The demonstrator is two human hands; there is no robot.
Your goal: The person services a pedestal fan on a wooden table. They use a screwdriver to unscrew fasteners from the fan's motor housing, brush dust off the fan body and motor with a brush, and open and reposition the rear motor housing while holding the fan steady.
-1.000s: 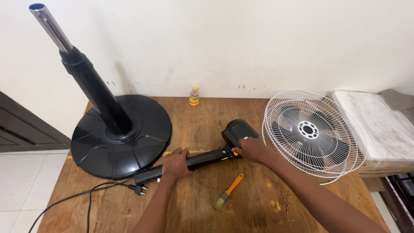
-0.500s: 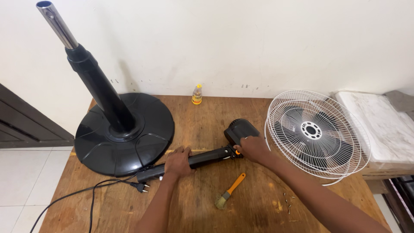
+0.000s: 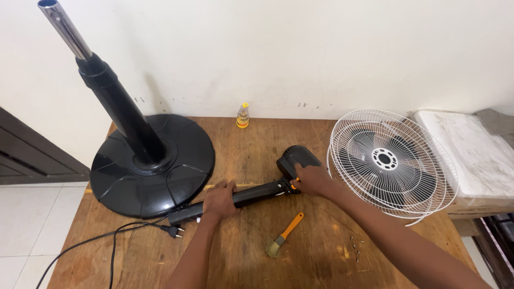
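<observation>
White plaster wall behind, worn wooden desk [image 3: 160, 257] below, and on it the parts of a pedestal fan taken apart. My left hand [image 3: 220, 197] is wrapped over the black neck tube [image 3: 251, 194], fingers closed down around it near its lower end, pinning it flat to the desk. My right hand [image 3: 312, 179] rests at the joint where that tube meets the black motor housing [image 3: 297, 158]; its fingers are curled onto the joint, beside a small orange part, but whether they pinch anything I cannot tell. The tube lies aslant across the middle of the desk, lower end toward the round black base [image 3: 176, 176], housing end just beside the white wire grille [image 3: 393, 160]. Judgement: work at the joint goes best with the left grip held firm so the tube cannot roll, force from the right hand kept light and in line with the joint, and the power cord [image 3: 112, 238] left slack. Also noted: an orange-handled brush [image 3: 284, 235] near my right forearm, loose screws [image 3: 354, 249] close to the front edge, a small oil bottle [image 3: 243, 116] by the wall. The screws could be swept off by a careless sleeve.
</observation>
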